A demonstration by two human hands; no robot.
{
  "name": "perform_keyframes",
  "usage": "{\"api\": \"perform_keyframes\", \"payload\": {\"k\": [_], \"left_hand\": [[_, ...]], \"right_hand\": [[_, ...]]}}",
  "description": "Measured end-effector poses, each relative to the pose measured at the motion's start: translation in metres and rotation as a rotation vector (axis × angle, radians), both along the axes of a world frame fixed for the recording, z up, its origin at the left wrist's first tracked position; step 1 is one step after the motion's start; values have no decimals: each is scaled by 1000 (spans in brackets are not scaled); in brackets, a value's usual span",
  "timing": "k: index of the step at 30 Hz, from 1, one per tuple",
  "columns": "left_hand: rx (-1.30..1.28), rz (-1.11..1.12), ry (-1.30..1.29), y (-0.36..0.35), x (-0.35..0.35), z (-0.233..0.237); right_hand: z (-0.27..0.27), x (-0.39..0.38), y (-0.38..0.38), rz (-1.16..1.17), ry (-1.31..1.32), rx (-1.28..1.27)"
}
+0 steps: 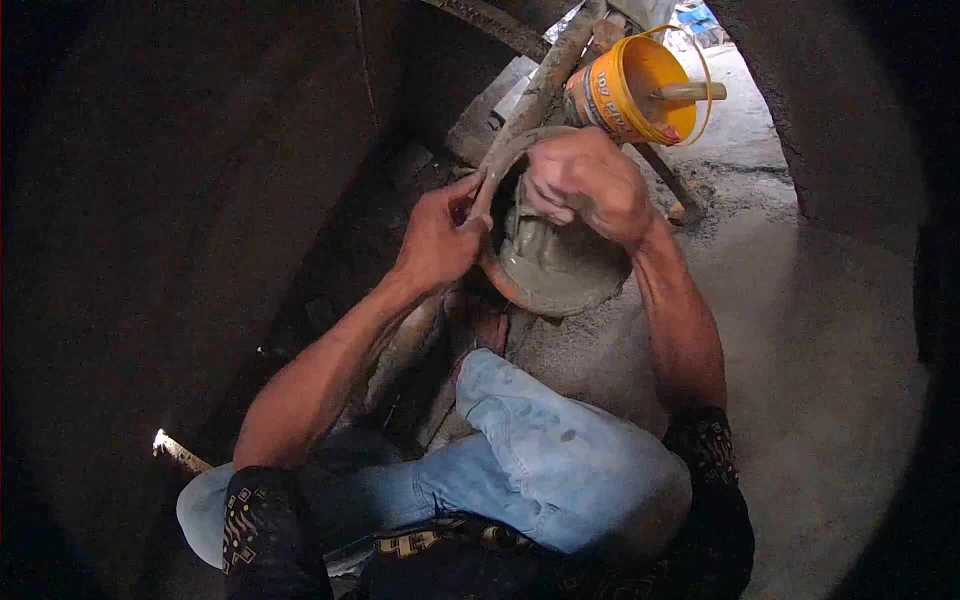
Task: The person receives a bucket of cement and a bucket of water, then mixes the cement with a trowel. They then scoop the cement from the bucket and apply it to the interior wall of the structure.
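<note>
A round pan (515, 292) with an orange-brown edge tilts toward me, smeared with grey mix. Wet grey mortar (565, 268) lies in it, with raised ridges below my right hand. My left hand (442, 232) is closed around the pan's left rim, thumb and fingers on either side. Over the upper part of the pan, my right hand (590, 185) is curled into a fist with wet, pale-smeared fingers. What lies inside that fist is hidden.
A yellow bucket (598, 95) with a wooden handle (690, 91) sticking out leans beyond the pan. A pole (535, 100) slants past the pan's far left. My bent knee in jeans (560, 440) is close below. Dark curved walls surround me; a bright opening is ahead.
</note>
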State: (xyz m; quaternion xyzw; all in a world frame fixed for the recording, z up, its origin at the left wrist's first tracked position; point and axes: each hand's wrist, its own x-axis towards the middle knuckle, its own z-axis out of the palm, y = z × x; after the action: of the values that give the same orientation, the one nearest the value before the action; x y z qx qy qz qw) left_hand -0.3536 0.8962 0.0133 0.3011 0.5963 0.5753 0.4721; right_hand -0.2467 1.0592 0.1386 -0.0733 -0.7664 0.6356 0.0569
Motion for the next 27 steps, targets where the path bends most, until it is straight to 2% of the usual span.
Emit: {"api": "perform_keyframes", "payload": {"k": [2,4,6,7,10,13,17,19,25,27], "left_hand": [[-15,-40,42,1,-4,0],[-111,-146,26,3,-7,9],[-108,-117,30,2,-5,5],[-105,-93,36,1,-3,3],[-17,-66,75,1,-1,-2],[-155,-114,37,0,-6,22],[-165,-159,100,-1,-4,13],[-80,-123,32,-1,-4,18],[-102,-77,-4,-2,-2,14],[-83,-78,4,0,-2,13]], "right_hand": [[10,8,0,17,-129,-184],[15,18,-1,-20,-114,-182],[21,30,-6,-64,-89,-201],[26,35,-15,-175,-111,-240],[35,52,-16,-174,-96,-130],[45,61,-23,-213,-31,-150],[49,71,-24,-230,15,-117],[49,76,-27,-271,60,-171],[66,86,-29,-272,112,-95],[53,93,-28,-282,116,-101]]}}
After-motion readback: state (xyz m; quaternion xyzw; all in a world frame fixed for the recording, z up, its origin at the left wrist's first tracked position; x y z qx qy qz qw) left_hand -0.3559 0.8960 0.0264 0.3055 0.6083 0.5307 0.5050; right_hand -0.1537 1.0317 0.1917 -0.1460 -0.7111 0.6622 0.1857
